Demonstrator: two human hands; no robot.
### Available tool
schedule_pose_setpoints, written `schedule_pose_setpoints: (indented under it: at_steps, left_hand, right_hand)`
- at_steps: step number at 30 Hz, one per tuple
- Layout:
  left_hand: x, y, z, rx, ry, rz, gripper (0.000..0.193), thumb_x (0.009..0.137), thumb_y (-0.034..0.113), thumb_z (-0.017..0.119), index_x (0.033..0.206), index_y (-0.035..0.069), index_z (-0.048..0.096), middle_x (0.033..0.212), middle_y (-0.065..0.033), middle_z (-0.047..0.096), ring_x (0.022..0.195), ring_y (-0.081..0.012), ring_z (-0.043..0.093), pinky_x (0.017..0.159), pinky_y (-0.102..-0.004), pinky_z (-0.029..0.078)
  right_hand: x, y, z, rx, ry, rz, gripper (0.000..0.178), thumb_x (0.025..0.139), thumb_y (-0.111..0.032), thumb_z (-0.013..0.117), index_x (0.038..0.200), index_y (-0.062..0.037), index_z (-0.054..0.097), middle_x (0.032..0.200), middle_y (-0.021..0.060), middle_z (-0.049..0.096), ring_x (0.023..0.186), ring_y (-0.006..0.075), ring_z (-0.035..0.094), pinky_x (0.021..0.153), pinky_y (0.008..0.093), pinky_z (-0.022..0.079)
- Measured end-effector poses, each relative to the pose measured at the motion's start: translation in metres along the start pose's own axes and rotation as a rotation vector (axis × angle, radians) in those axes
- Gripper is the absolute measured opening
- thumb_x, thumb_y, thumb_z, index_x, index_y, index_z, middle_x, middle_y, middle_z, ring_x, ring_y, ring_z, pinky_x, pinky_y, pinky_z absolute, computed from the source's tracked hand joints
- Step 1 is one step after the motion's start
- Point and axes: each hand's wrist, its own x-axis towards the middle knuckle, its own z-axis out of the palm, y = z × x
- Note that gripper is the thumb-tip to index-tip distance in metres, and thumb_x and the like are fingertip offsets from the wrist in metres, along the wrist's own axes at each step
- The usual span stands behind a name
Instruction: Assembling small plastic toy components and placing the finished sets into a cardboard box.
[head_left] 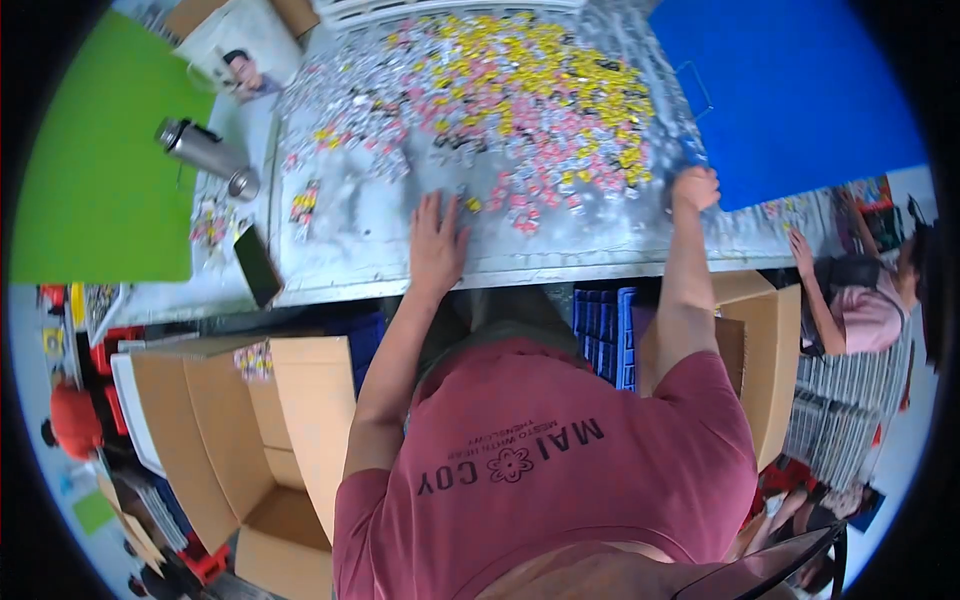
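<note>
My left hand [437, 243] lies on the metal table [360, 235] near its front edge, fingers stretched out, palm down. Just beyond its fingertips are a few small wrapped packets. The large spread of yellow, pink, white and black packets [540, 110] covers the far middle of the table. At the right, beside the lower left corner of a blue panel [800, 100], my right hand [697, 188] is closed with its fingers curled. Whatever it holds, if anything, is hidden.
A steel flask [208, 153], a dark phone-like slab [257, 265] and a white bucket [238, 50] stand or lie at the left, near a green panel [110, 160]. Open cardboard boxes [205, 430] and blue crates [600, 335] sit below the table edge. A co-worker [868, 300] is at the right.
</note>
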Motion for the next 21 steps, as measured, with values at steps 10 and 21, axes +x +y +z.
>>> schedule_pose_setpoints:
  at_steps: [10,21]
  left_hand:
    - [0.000,0.000,-0.005,-0.156,0.151,-0.121,0.038,0.081,0.009,0.074,0.117,0.001,0.068,0.112,-0.0169,0.060,0.103,-0.0367,0.057,0.089,-0.0472,0.047]
    - [-0.007,-0.034,-0.011,0.009,0.186,-0.317,0.030,0.081,0.016,0.075,0.110,0.009,0.071,0.102,-0.0086,0.060,0.100,-0.0321,0.057,0.085,-0.0456,0.045]
  right_hand:
    - [0.014,0.014,-0.014,0.209,-0.126,0.092,0.019,0.083,-0.040,0.073,0.096,-0.0277,0.079,0.103,0.0027,0.076,0.100,0.0283,0.073,0.082,0.0459,0.055]
    - [-0.148,-0.090,-0.220,0.943,0.230,-1.203,0.006,0.082,-0.011,0.074,0.088,-0.0121,0.072,0.079,0.0091,0.064,0.076,0.0272,0.061,0.068,0.0438,0.048]
